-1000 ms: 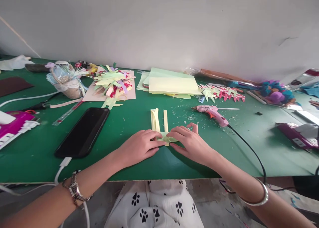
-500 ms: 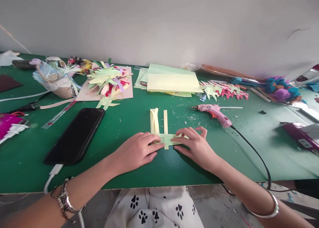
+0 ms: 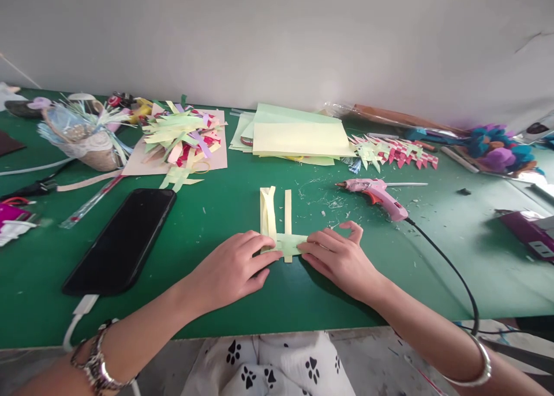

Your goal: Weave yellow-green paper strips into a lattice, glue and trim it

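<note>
- Green strip (image 3: 291,244): lower centre of frame, between both hands' fingertips; neither hand nearer. Long axis runs left-right.
- Yellow strip (image 3: 288,211): crosses it, pointing toward frame top.
- Left hand (image 3: 234,263): fingers bent, slightly parted, touching green strip's left part.
- Right hand (image 3: 341,260): fingers curled at right end; pinch indeterminable for both.

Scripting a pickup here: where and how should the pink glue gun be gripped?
Likely best by the handle, from above and the near side, with the right hand, which is nearer. The pink glue gun lies on its side, handle slanting toward the near right, nozzle pointing left. Keep clear of the nozzle and the cord at the handle's end.
</note>
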The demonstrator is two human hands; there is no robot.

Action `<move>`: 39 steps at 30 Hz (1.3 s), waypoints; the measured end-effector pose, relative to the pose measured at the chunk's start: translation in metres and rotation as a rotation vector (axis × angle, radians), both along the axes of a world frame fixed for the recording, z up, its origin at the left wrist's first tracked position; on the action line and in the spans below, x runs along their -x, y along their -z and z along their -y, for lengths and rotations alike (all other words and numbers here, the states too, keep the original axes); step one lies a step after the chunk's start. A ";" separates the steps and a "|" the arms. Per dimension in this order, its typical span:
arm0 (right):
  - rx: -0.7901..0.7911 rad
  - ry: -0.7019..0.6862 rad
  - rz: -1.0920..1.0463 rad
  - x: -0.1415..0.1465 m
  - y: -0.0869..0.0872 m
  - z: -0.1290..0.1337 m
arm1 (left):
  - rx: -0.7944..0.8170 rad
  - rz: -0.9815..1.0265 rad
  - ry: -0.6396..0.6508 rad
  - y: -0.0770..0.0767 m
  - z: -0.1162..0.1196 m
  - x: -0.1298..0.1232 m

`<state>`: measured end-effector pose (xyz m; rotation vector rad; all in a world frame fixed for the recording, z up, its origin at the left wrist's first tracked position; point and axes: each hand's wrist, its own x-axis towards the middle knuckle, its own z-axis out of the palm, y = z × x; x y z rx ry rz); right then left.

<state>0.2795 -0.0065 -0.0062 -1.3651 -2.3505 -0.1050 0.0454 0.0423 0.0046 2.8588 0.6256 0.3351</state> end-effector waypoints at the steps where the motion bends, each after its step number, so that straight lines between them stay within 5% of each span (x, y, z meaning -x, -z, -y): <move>1: -0.047 -0.009 0.026 0.000 0.000 0.001 | 0.004 0.000 -0.002 0.000 0.000 0.000; 14: -0.282 -0.133 0.227 0.003 -0.005 0.008 | 0.018 0.022 -0.037 -0.002 0.000 -0.002; 24: 0.040 -0.012 -0.073 0.000 -0.008 0.002 | 0.036 0.040 -0.034 -0.004 0.000 -0.003; 28: 0.103 0.088 0.034 -0.001 -0.007 -0.001 | 0.071 0.073 -0.069 -0.001 0.000 -0.003; 39: 0.219 -0.043 0.108 0.000 -0.038 -0.029 | 0.199 0.096 -0.166 0.003 -0.002 -0.002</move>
